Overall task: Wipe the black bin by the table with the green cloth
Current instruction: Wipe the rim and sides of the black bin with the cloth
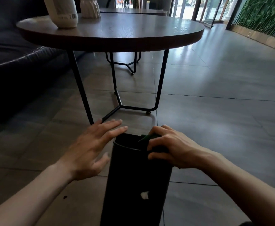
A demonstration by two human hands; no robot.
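1. Right hand [171,149] grips the green cloth [149,137] against the rim of the black bin [133,176], lower centre of frame.
2. Left hand [91,147] spread flat, fingertips beside the bin's rim.
3. Round table [117,35] stands just behind.

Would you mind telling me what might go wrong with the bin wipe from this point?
The tall, narrow black bin could tip, since the open left hand is beside it, not gripping. The right hand bunches the green cloth at the rim, so it might slip inside.
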